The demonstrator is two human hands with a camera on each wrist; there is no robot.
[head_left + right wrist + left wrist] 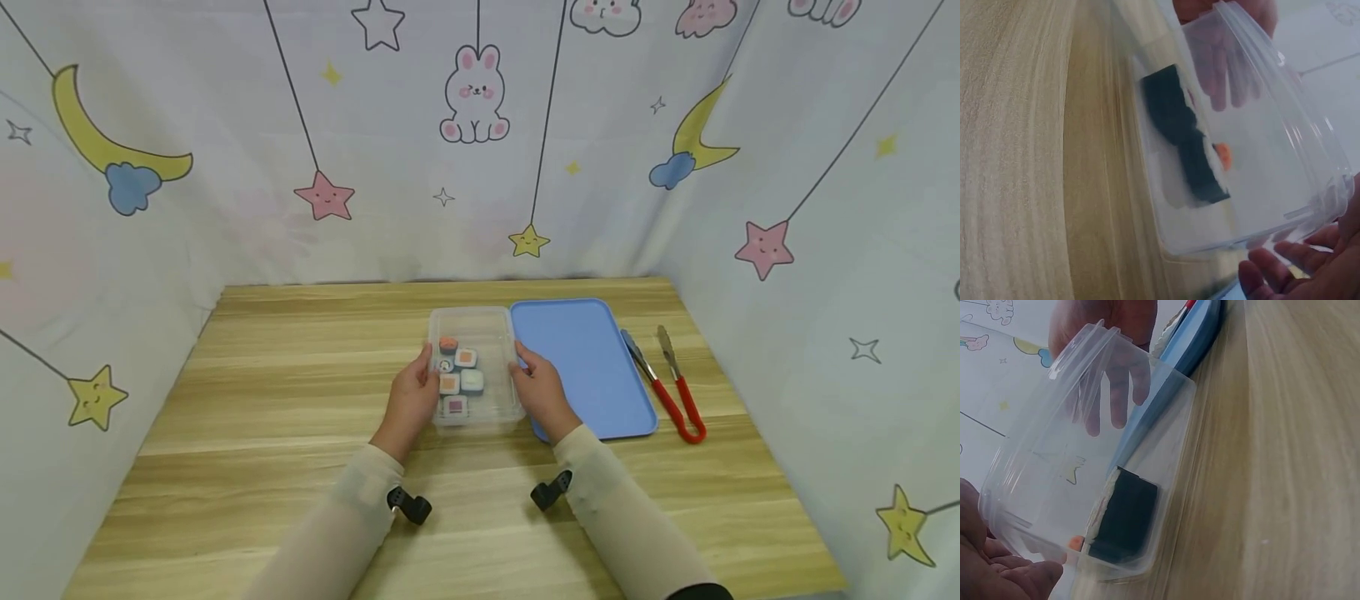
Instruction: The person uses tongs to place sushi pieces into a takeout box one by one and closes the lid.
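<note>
A clear plastic food container [497, 404] sits between both hands in the head view, with a translucent lid along its rim. Several sushi pieces [472, 382] lie inside, mostly on its left half; dark wrapping shows on a sushi roll [1124, 519] through the wall. My left hand [412, 396] grips the container's left side, thumb at the lid edge. On the opposite side, my right hand [542, 392] holds it likewise, with fingers along the outer wall.
A blue tray [592, 367] lies right beside the container, partly under the right wrist. Farther right are tongs [688, 408] with red handles. The wooden table [285, 367] meets a patterned curtain [390, 233] at the back and sides.
</note>
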